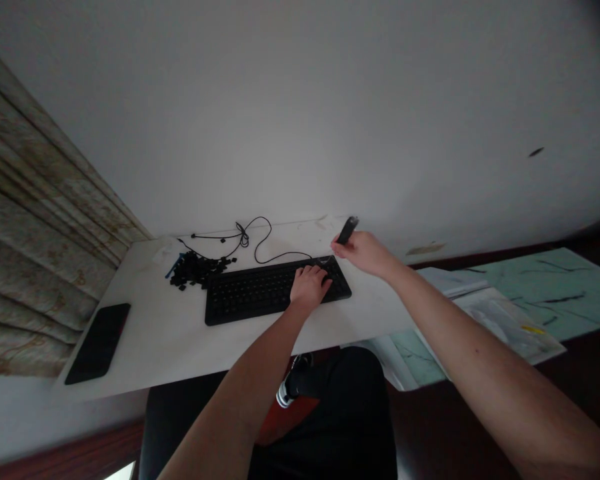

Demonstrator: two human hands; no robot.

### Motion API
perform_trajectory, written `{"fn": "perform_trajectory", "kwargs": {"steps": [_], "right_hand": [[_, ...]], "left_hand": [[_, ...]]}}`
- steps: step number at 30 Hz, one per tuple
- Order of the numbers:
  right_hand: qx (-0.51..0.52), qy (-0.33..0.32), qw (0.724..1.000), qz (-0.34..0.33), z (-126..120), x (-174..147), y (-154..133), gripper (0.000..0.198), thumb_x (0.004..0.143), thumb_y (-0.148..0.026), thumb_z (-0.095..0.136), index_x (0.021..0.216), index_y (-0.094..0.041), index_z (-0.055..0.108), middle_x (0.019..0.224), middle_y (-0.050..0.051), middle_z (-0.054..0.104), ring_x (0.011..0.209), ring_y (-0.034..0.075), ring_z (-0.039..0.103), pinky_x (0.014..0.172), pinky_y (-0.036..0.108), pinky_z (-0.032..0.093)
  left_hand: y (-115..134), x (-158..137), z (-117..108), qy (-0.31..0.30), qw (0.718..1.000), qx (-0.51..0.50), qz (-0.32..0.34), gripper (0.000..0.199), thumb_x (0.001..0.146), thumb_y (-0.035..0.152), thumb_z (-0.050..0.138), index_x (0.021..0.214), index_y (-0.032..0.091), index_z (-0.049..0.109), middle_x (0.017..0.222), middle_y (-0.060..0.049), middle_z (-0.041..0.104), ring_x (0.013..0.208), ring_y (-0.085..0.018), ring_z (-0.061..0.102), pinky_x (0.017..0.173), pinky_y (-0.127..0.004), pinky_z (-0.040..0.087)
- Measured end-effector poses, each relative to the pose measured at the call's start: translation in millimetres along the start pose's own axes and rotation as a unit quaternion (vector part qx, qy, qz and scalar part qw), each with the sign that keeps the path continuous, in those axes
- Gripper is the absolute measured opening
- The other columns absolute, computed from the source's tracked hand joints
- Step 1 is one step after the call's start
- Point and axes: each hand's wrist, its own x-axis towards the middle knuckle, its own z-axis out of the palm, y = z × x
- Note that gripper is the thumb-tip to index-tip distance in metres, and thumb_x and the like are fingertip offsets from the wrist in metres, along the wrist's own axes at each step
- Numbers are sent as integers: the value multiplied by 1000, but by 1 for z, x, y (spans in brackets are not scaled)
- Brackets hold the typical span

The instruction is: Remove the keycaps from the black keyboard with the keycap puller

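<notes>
A black keyboard (253, 290) lies on the white table. My left hand (309, 287) rests on the right part of it, palm down with its fingers stretched over the keys. Just beyond the keyboard's upper right corner, my right hand (361, 252) is closed round a short black-handled tool (349, 230), whose thick end tilts up and away. Its working end is too small and dim to make out. To the left of the keyboard is a heap of loose black keycaps (196, 268), with a thin blue item (172, 268) at its left edge.
A thin black cable (263, 223) loops behind the keyboard near the wall. A black phone-like slab (99, 341) lies at the table's left end, beside a patterned curtain (40, 220). Papers and clear plastic (500, 323) lie to the right, lower than the tabletop.
</notes>
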Motion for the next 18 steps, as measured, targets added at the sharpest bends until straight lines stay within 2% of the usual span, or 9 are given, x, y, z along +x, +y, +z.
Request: {"fn": "perform_trajectory", "kwargs": {"steps": [3, 5, 8, 12, 15, 18], "right_hand": [[71, 20, 996, 44, -22, 13, -3, 18, 85, -31, 70, 81, -14, 69, 75, 8, 73, 75, 22, 72, 70, 28, 57], [158, 58, 982, 80, -20, 9, 9, 19, 87, -32, 68, 87, -13, 68, 79, 10, 74, 74, 21, 73, 68, 30, 60], [244, 130, 950, 144, 6, -13, 43, 26, 87, -39, 69, 88, -13, 66, 79, 11, 74, 71, 21, 73, 62, 31, 61], [283, 210, 916, 193, 56, -47, 87, 41, 85, -54, 65, 89, -14, 66, 86, 14, 76, 74, 24, 75, 60, 31, 62], [252, 242, 913, 212, 81, -62, 103, 50, 83, -62, 62, 82, -13, 69, 84, 17, 77, 76, 27, 75, 63, 34, 62], [227, 265, 912, 214, 90, -66, 108, 54, 81, -64, 61, 81, -11, 71, 81, 18, 76, 74, 28, 75, 65, 36, 61]], "left_hand": [[-2, -1, -1, 17, 999, -22, -18, 22, 99, 35, 52, 108, 22, 66, 111, -6, 67, 108, -23, 57, 97, -40, 42], [-3, -1, -2, 32, 998, -38, -34, 22, 99, 34, 53, 110, 20, 66, 110, -7, 68, 107, -22, 59, 96, -38, 43], [-3, -1, -2, 47, 996, -53, -50, 22, 99, 32, 52, 111, 19, 65, 109, -7, 68, 105, -22, 60, 95, -37, 45], [-3, -1, -1, 59, 995, -57, -62, 22, 100, 30, 50, 113, 19, 64, 110, -8, 67, 106, -22, 60, 95, -37, 46], [-5, -1, 1, 72, 993, -67, -71, 22, 100, 29, 48, 114, 19, 62, 112, -9, 67, 109, -22, 60, 97, -37, 46], [-6, -2, 2, 83, 989, -101, -62, 23, 100, 26, 48, 116, 18, 62, 113, -9, 67, 111, -21, 61, 100, -36, 48]]}}
